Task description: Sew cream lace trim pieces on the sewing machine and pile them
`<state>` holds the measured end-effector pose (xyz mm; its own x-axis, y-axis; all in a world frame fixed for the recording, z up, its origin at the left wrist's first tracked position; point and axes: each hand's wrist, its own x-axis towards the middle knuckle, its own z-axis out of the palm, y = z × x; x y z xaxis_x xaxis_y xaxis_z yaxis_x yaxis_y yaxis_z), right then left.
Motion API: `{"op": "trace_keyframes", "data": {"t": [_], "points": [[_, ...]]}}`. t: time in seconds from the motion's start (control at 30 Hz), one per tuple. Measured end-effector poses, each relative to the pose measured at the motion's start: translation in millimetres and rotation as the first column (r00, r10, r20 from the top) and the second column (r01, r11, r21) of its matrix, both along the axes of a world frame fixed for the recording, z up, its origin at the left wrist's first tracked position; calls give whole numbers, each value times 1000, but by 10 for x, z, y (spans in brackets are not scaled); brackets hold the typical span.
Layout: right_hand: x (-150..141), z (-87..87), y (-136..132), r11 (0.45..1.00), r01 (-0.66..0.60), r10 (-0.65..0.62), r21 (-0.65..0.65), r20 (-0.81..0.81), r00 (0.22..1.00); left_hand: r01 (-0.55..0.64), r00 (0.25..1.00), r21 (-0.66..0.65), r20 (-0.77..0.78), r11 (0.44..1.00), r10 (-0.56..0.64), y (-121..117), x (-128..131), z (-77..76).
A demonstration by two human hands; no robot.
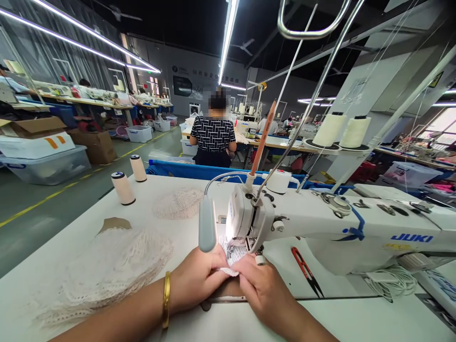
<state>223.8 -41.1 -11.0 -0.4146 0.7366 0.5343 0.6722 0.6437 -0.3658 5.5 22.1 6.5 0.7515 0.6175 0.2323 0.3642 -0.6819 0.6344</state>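
From the head view, here was how it stood: the white knit fabric (237, 254) lay right at the fingertips, with the left hand (197, 278) on its left side and the right hand (263, 285) on its right, so neither was nearer, as both were touching it. Both hands were closed narrow, thumbs and fingers pinching the cloth. A near fold ran roughly left to right between the two pinches, while the rest reached away to the far side, in under the sewing machine head (245, 213); the true long axis could not be told, with so much of it bunched or covered by fingers and metal. So there it was, the fabric just beyond the hands and between them, the needle area at its far side. Left of it, the grey lamp (207, 223) hung just above the left hand (a gold bangle (166, 299) shone on that wrist). Farther left on the white table (149, 185) lay a big lacy heap (107, 270), a smaller lacy piece (178, 203) beyond it, and two thread cones (123, 188) standing upright at the far left. Over on the right, beyond the right hand, red-handled snips (306, 270) lay slanted, blades toward the near side, apart from the fingers.
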Motion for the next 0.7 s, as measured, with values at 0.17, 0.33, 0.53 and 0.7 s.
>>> {"op": "trace_keyframes", "data": {"t": [0.17,0.33,0.53,0.7], "points": [[69,-80,-88,990,-113,102,90,118,988,63,997,382,23,922,-78,-220,-84,-60],[94,-91,-84,989,-104,90,106,135,987,39,998,474,26,880,-58,-256,-49,-54],[81,-99,-38,994,-68,56,84,138,989,19,999,516,22,856,-35,-145,-27,-52],[87,-110,-5,996,-5,-9,94,147,989,2,1000,521,-8,854,3,-88,-29,-48]]}}
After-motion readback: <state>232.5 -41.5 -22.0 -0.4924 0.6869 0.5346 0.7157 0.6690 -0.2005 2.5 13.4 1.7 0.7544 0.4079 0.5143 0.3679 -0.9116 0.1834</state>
